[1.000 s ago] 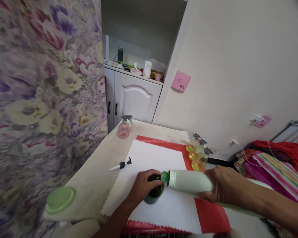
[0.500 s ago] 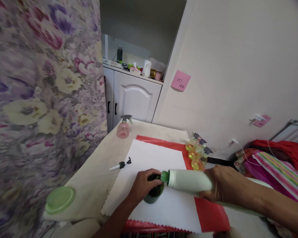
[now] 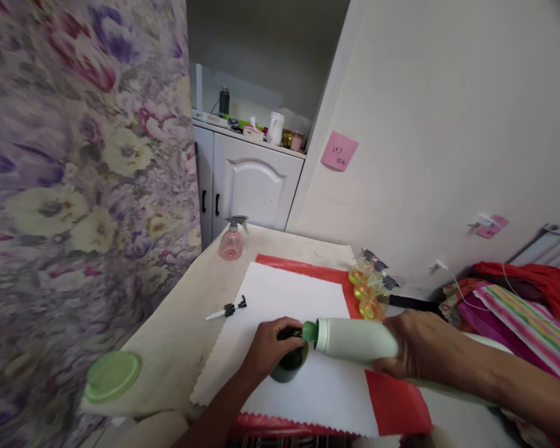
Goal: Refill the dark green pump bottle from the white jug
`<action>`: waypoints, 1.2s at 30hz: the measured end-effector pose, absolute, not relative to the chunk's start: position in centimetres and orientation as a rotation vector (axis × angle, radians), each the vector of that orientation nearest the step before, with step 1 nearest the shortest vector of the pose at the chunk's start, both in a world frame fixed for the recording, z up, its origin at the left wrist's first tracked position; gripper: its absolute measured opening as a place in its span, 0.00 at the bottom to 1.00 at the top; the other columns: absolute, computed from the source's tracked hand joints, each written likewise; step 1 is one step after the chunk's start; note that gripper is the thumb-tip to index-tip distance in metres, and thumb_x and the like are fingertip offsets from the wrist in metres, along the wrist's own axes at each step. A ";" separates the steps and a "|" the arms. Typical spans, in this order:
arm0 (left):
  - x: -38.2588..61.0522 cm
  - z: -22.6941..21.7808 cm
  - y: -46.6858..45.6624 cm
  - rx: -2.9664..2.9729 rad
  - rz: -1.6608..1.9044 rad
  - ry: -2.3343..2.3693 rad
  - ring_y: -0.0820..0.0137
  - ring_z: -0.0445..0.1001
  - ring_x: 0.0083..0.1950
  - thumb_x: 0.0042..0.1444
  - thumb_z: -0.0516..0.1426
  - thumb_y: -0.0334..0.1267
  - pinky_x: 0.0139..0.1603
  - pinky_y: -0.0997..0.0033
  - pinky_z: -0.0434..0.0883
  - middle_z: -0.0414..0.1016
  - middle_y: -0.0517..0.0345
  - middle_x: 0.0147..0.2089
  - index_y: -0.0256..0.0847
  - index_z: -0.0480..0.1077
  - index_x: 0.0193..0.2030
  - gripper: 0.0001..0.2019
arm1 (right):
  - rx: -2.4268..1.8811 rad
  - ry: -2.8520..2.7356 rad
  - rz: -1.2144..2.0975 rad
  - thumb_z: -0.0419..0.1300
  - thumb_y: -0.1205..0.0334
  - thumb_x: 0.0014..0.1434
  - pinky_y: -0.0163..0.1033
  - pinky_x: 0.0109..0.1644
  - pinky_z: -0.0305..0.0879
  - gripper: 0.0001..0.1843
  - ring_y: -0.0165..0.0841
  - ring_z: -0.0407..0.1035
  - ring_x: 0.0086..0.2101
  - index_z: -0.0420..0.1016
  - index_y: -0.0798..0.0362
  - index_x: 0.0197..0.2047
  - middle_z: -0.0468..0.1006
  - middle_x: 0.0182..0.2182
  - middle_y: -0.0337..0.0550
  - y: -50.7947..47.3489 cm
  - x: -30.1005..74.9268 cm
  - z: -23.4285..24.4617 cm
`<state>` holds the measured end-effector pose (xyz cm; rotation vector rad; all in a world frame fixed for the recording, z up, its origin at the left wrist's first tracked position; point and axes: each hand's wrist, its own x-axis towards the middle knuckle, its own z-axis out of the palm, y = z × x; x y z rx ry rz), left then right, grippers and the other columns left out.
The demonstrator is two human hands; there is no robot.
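My left hand (image 3: pixel 273 345) is wrapped round the neck of a dark green bottle (image 3: pixel 289 366), which stands on a white sheet (image 3: pixel 303 292) with a zigzag edge. In my right hand (image 3: pixel 413 345) is a large pale green bottle (image 3: pixel 354 340), tipped on its side. Its mouth meets a green funnel-like piece (image 3: pixel 310 332) at the top of the dark bottle, beside my left fingers. Whether liquid is flowing I cannot tell. A black pump head (image 3: pixel 228 309) with a white tube lies across the sheet's left edge.
A pink spray bottle (image 3: pixel 232 244) stands at the table's far left. Several spray bottles with yellow liquid (image 3: pixel 371 298) stand at the right edge on red paper (image 3: pixel 396 404). A round green lid (image 3: pixel 112 376) lies at the near left corner. A floral curtain (image 3: pixel 88 186) hangs left.
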<state>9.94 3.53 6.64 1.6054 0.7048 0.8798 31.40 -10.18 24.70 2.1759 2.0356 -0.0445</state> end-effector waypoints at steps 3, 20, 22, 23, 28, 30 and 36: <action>9.9 6.6 3.5 1.601 0.881 0.706 0.62 0.78 0.43 0.45 0.64 0.34 0.46 0.70 0.70 0.84 0.58 0.39 0.43 0.79 0.38 0.11 | 2.157 2.052 -0.063 0.62 0.49 0.47 0.37 0.26 0.53 0.12 0.44 0.77 0.27 0.78 0.48 0.30 0.82 0.26 0.46 -10.1 31.6 24.5; 9.9 6.5 3.4 1.581 0.887 0.698 0.64 0.78 0.42 0.45 0.64 0.34 0.45 0.70 0.70 0.84 0.59 0.39 0.44 0.79 0.38 0.11 | 2.144 2.068 -0.036 0.63 0.49 0.46 0.39 0.27 0.56 0.12 0.45 0.77 0.28 0.77 0.48 0.30 0.82 0.26 0.45 -10.2 31.9 24.4; 10.0 6.4 3.4 1.585 0.888 0.699 0.63 0.78 0.42 0.44 0.64 0.33 0.46 0.70 0.70 0.84 0.59 0.39 0.44 0.79 0.38 0.11 | 2.150 2.057 -0.043 0.63 0.50 0.46 0.39 0.28 0.56 0.12 0.45 0.77 0.28 0.78 0.48 0.30 0.82 0.27 0.46 -10.1 31.7 24.6; 10.0 6.4 3.4 1.587 0.888 0.700 0.63 0.78 0.42 0.44 0.64 0.33 0.46 0.70 0.70 0.84 0.59 0.38 0.44 0.79 0.37 0.11 | 2.154 2.050 -0.049 0.63 0.49 0.46 0.39 0.28 0.57 0.13 0.46 0.77 0.28 0.78 0.49 0.30 0.82 0.27 0.47 -10.1 31.6 24.7; 10.0 6.5 3.4 1.595 0.889 0.705 0.63 0.78 0.42 0.45 0.64 0.34 0.45 0.70 0.70 0.84 0.59 0.39 0.44 0.79 0.38 0.11 | 2.160 2.043 -0.073 0.63 0.48 0.46 0.39 0.28 0.57 0.13 0.46 0.77 0.29 0.78 0.48 0.31 0.82 0.27 0.47 -10.2 31.6 24.7; 10.0 6.5 3.4 1.596 0.887 0.702 0.63 0.78 0.42 0.45 0.64 0.33 0.45 0.70 0.70 0.84 0.59 0.39 0.44 0.79 0.38 0.11 | 2.156 2.052 -0.064 0.63 0.48 0.46 0.39 0.28 0.57 0.13 0.46 0.77 0.29 0.78 0.48 0.31 0.82 0.27 0.46 -10.2 31.7 24.7; 10.0 6.4 3.5 1.599 0.887 0.705 0.63 0.79 0.43 0.45 0.64 0.34 0.47 0.69 0.70 0.84 0.59 0.39 0.43 0.79 0.38 0.11 | 2.143 2.047 -0.037 0.63 0.47 0.46 0.39 0.27 0.55 0.15 0.46 0.76 0.28 0.78 0.49 0.31 0.82 0.27 0.47 -10.1 31.6 24.7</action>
